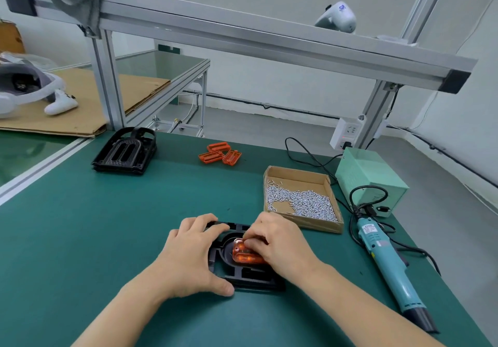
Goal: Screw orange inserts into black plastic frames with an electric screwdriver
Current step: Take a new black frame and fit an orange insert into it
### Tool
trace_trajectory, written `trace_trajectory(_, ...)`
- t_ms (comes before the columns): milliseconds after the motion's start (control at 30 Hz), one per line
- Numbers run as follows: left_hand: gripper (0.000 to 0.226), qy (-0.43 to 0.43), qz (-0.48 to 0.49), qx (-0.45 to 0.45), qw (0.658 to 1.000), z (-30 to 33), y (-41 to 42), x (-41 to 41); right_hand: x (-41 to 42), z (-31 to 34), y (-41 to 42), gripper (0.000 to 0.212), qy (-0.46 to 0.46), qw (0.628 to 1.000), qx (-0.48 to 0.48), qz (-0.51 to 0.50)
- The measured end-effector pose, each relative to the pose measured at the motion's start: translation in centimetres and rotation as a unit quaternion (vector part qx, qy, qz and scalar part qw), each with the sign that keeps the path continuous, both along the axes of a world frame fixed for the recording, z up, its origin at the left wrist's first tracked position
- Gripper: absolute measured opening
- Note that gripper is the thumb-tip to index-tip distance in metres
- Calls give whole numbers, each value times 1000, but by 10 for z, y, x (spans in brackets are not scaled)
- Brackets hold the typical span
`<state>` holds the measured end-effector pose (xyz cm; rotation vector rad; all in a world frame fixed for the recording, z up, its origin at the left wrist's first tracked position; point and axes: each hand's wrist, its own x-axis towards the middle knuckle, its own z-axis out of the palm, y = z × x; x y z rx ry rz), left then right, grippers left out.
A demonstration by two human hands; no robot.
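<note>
From the head camera, a green work mat [107, 239] covers the bench, set in a pale-walled room with a grey floor; an aluminium rail [242, 37] crosses overhead on slanted posts, with a white controller [338, 18] lying on top of it. To the left, a sheet of cardboard [89, 99] carries a white headset and controller [32, 91]. At the far side of the mat sits a stack of black frames [125, 151], and well to its right three spare orange inserts [219, 152] lie together. A cardboard tray of screws [301, 198] stands just beyond the hands, beside a pale green power box [372, 179] whose cable runs to the electric screwdriver [388, 268], which lies idle on the mat at the right. Near the front edge, the left hand [188, 255] grips the black frame [250, 279], fingers curled over its far rim and thumb at the near edge. The right hand [280, 241] pinches at the top of the orange insert [246, 255] seated in the frame's opening, covering part of it.
</note>
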<state>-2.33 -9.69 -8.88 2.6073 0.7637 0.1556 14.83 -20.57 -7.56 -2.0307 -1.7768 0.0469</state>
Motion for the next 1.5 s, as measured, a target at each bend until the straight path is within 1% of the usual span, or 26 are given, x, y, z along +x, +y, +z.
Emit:
trace_trajectory(100, 118, -5, 9, 12, 1000, -1, -6, 0, -1, -7, -6, 13, -5, 1000, 9, -1)
trace_trajectory(200, 117, -4, 19, 20, 1000, -2, -10, 0, -2, -9, -9, 13, -5, 1000, 16, -4)
trace_trajectory(333, 112, -7, 45, 15, 999, 0, -14, 0, 0, 0, -15, 16, 34, 999, 9, 5)
trace_trajectory(367, 110, -7, 50, 15, 999, -1, -15, -1, 3, 5, -19, 16, 50, 999, 20, -9)
trace_trajectory(433, 109, -9, 48, 7, 999, -1, -17, -3, 18, 13, -31, 18, 70, 994, 48, -70)
trace_trajectory(500, 108, -25, 48, -17, 998, 4, -16, -4, 40, 20, -50, 25, 52, 984, 45, -162)
trace_trajectory(533, 107, -38, 49, -26, 998, 8, -15, -3, 53, 22, -62, 30, 33, 976, 26, -215)
trace_trajectory(600, 106, -51, 36, -32, 998, 19, -11, 4, 77, 26, -85, 40, -7, 947, -40, -319)
trace_trajectory(633, 106, -39, 16, -29, 999, 23, -10, 10, 86, 28, -96, 46, -26, 928, -83, -363)
trace_trajectory(700, 105, 9, -36, -15, 999, 32, -11, 23, 98, 29, -113, 57, -55, 889, -168, -423)
trace_trajectory(733, 104, 31, -58, -16, 998, 35, -12, 30, 101, 28, -119, 60, -61, 874, -201, -438)
trace_trajectory(800, 102, 48, -86, -51, 994, 40, -13, 40, 103, 25, -127, 64, -67, 857, -244, -449)
trace_trajectory(833, 102, 49, -99, -68, 992, 41, -13, 44, 103, 22, -131, 65, -67, 854, -255, -449)
trace_trajectory(900, 100, 53, -122, -69, 989, 44, -13, 50, 103, 19, -135, 65, -49, 854, -264, -447)
trace_trajectory(967, 90, 36, -126, -66, 989, 47, -11, 59, 102, 18, -137, 63, -15, 859, -258, -442)
trace_trajectory(1067, 53, -74, -103, -70, 990, 51, -8, 89, 104, 20, -139, 52, 37, 867, -236, -437)
trace_trajectory(1133, 31, -121, -72, -50, 989, 51, -6, 116, 108, 21, -141, 40, 84, 870, -210, -437)
trace_trajectory(1167, 26, -124, -56, -38, 990, 50, -4, 129, 109, 22, -142, 34, 132, 871, -180, -437)
trace_trajectory(1200, 24, -116, -41, -27, 992, 47, -3, 142, 110, 24, -143, 28, 204, 867, -137, -433)
trace_trajectory(1233, 22, -101, -30, -18, 994, 44, -1, 153, 110, 26, -143, 23, 290, 853, -90, -424)
trace_trajectory(1267, 20, -84, -22, -10, 996, 39, 1, 163, 111, 28, -142, 21, 373, 829, -50, -413)
trace_trajectory(1300, 15, -68, -16, -2, 998, 34, 3, 171, 111, 30, -142, 23, 443, 803, -12, -399)
trace_trajectory(1333, 11, -54, -12, 6, 998, 29, 4, 176, 111, 33, -140, 25, 495, 778, 23, -385)
trace_trajectory(1400, 8, -35, -3, 22, 999, 21, 6, 183, 111, 42, -135, 26, 559, 742, 85, -360)
trace_trajectory(1500, 9, -22, 6, 39, 999, 18, 8, 189, 109, 56, -125, 23, 619, 704, 165, -306)
